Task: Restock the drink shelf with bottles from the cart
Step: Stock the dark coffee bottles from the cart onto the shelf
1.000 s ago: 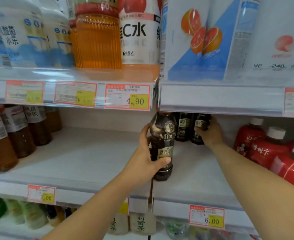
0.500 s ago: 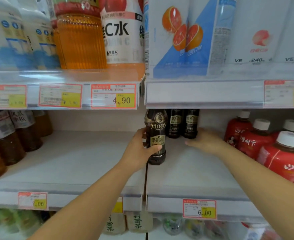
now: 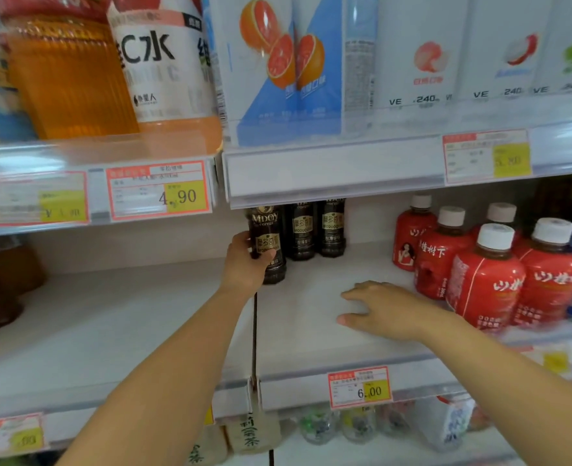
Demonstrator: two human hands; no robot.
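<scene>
The left hand (image 3: 244,267) grips a dark MDOY coffee bottle (image 3: 267,227), fingers wrapped round its left side and the thumb across the gold label. The bottle stands upright on the middle drink shelf (image 3: 311,344), at the left end of the right-hand bay. A second ago this bottle was nearer the shelf's front edge. Now it is deep inside, just beside and slightly in front of the two matching coffee bottles (image 3: 302,230) at the back, so the three make a short row. Its base looks to be down on the board, though the hand hides part of it and I cannot be sure the weight is off the fingers. The right hand (image 3: 383,312) has changed more. A second ago it was at the back, touching those two bottles. Now it is drawn back toward the middle of the bay, empty, palm down with fingers straight and spread, low over the bare board; I cannot tell whether it touches. It sits well apart from the coffee and near the red-labelled bottles (image 3: 486,284) with white caps on the right. To my eye this bottle is as good as placed: what remains is for the left hand to let go without tipping it against its neighbour. Bare board lies between the coffee and the red bottles, above the 6.00 price tag (image 3: 360,388), so more stock would fit. The cart is out of view.
</scene>
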